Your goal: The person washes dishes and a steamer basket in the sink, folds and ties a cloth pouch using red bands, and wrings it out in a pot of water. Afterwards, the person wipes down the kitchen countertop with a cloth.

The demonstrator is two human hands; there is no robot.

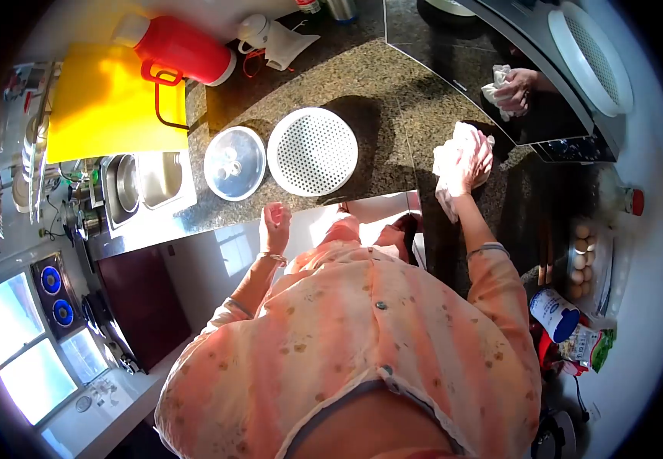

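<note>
My right hand (471, 162) presses a crumpled white cloth (445, 164) onto the dark speckled countertop (393, 164), its fingers bent over the fabric. My left hand (275, 222) hangs at the counter's front edge with curled fingers, and nothing shows in it. Beyond that hand lies a round white perforated tray (312, 151). A round translucent lid (234, 163) with a knobbed centre rests beside it on the left. Just past the cloth stands an appliance with a dark glass door (454, 69), which mirrors my right hand and the cloth.
On the left are a yellow board (110, 107), a red thermos jug (182, 50) and a sink (161, 176). A white cup (253, 32) stands at the back. Eggs (581, 260), a blue-and-white can (555, 314) and food packets (580, 346) line the right side.
</note>
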